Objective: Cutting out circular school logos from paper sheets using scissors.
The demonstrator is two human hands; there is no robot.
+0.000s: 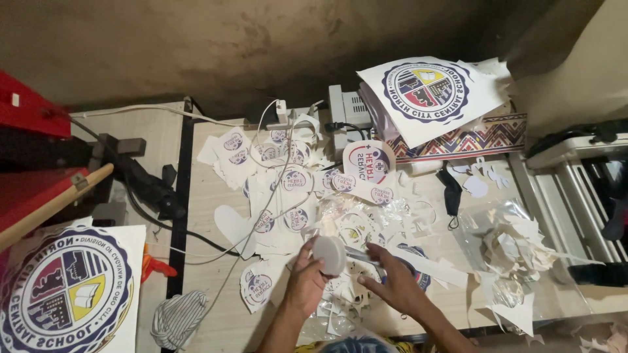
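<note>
Left hand (pixel 306 278) near centre grips a white disc (pixel 330 255), fingers clamped on it. Right hand (pixel 392 281) just beside, fingers loosely together on paper scraps (pixel 340 304). Step: handling the disc. Round stickers (pixel 294 180) lie farther on the table (pixel 209 196).

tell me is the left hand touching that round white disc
Touching. The head view shows the left hand with its fingers wrapped around the edge of the round white disc, holding it up above the paper cutouts on the table.
</note>
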